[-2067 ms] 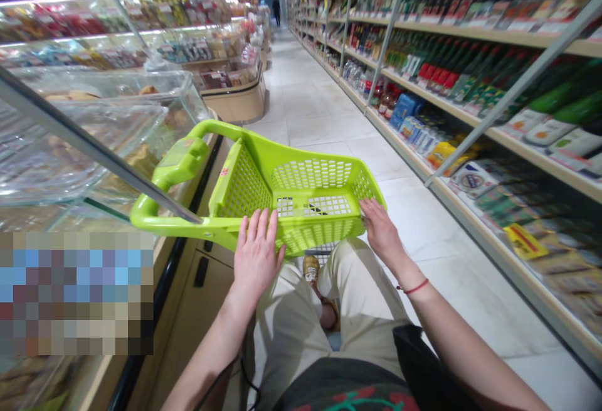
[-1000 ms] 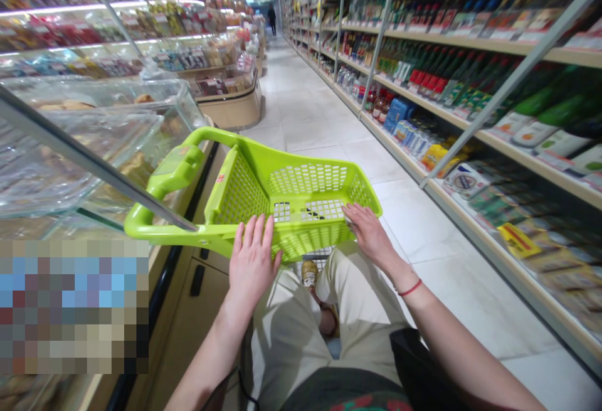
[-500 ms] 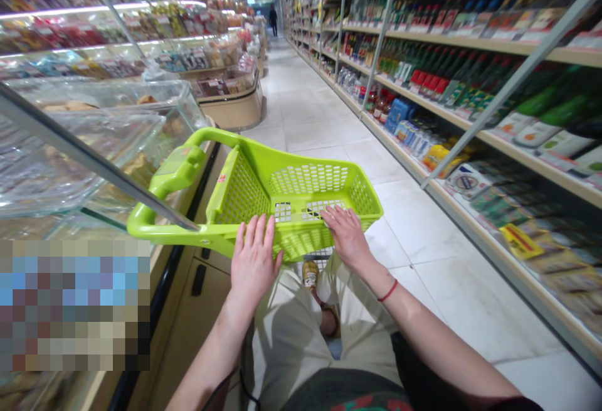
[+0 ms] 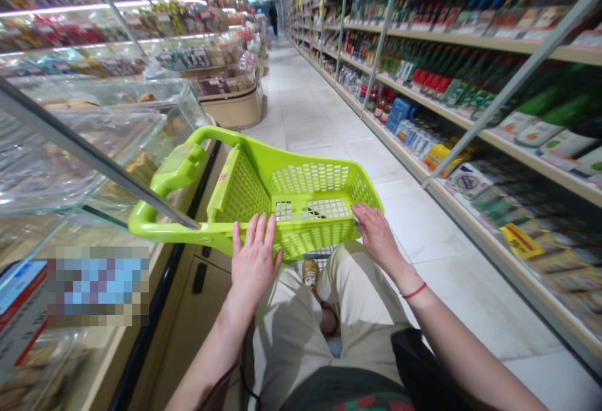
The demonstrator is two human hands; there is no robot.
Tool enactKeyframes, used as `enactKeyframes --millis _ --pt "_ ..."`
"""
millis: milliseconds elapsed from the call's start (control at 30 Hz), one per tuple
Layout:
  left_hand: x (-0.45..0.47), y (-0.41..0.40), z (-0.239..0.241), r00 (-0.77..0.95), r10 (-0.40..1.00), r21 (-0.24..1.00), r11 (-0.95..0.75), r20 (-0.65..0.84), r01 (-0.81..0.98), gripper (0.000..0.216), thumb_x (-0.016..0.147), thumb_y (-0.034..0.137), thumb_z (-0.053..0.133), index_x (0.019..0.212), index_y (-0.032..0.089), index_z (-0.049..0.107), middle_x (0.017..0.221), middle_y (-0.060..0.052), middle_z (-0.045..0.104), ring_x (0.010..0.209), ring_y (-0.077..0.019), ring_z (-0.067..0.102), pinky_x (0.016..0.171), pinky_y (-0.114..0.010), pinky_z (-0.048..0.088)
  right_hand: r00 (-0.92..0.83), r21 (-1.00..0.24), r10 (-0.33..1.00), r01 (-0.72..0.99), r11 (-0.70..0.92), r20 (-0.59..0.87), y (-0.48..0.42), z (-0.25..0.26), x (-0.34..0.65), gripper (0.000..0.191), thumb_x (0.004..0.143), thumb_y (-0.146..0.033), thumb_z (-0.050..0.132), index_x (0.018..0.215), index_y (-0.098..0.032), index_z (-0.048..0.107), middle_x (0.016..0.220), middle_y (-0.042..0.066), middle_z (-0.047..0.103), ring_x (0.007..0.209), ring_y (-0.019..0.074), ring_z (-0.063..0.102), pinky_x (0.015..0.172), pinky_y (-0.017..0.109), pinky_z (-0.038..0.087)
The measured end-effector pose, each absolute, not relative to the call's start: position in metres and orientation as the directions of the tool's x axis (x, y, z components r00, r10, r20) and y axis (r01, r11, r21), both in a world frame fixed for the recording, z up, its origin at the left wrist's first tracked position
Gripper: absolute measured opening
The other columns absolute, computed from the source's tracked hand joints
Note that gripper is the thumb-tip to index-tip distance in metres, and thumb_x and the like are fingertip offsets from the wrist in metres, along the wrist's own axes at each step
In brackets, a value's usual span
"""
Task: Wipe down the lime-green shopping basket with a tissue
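A bright green shopping cart [image 4: 310, 172] stands sideways before my legs, its handle to the left. Perforated walls surround its basket, which has nothing in it. My left hand [image 4: 254, 251] lies on the near rim, left of the middle, with fingers stretched out and the thumb against the outer wall. Near the front right corner, my right hand [image 4: 376, 232] has its fingers bent over the same rim; their undersides are hidden. A red band [image 4: 414, 290] circles my right wrist.
Shelves [image 4: 470, 122] of bottles and packages line the right side. At left are a glass-sided food counter [image 4: 181, 106] and bagged goods [image 4: 174, 19]. A slanted metal pole [image 4: 113, 163] crosses the cart handle. A person [image 4: 273, 19] is far down the tiled aisle [image 4: 310, 103].
My right hand has slid right along the near rim toward the front corner. My left hand and the cart are almost unmoved. My right-hand-side knee has swung outward.
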State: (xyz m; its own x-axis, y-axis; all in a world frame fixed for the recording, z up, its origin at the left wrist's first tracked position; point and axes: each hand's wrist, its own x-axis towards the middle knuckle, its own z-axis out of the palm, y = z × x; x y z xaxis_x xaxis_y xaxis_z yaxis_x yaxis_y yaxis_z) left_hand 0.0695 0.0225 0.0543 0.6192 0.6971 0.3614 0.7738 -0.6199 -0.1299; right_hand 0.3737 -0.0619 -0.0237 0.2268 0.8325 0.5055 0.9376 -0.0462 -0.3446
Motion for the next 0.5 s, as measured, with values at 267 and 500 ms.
enactKeyframes --millis 267,500 --pt "0.069 0.022 0.054 0.620 0.695 -0.125 -0.624 0.364 0.772 0.067 0.094 0.037 0.049 0.155 0.012 0.033 0.156 -0.016 0.044 0.148 -0.0320 0.035 0.126 -0.059 0.005 0.077 -0.286 0.882 0.956 0.068 0.465 -0.024 0.000 0.282 0.057 0.091 -0.003 0.040 0.145 -0.018 0.052 0.148 0.011 0.056 0.143 0.0249 0.044 0.121 0.051 0.029" --pt "0.069 0.022 0.056 0.624 0.699 -0.134 -0.622 0.349 0.771 0.067 0.093 0.037 0.051 0.153 0.011 0.036 0.156 -0.016 0.044 0.147 -0.0330 0.037 0.126 -0.059 0.004 -0.111 -0.296 0.877 0.915 0.273 0.467 0.001 0.023 0.230 0.056 0.095 -0.010 0.041 0.150 -0.016 0.044 0.152 0.013 0.051 0.143 0.0261 0.043 0.120 0.049 0.031"
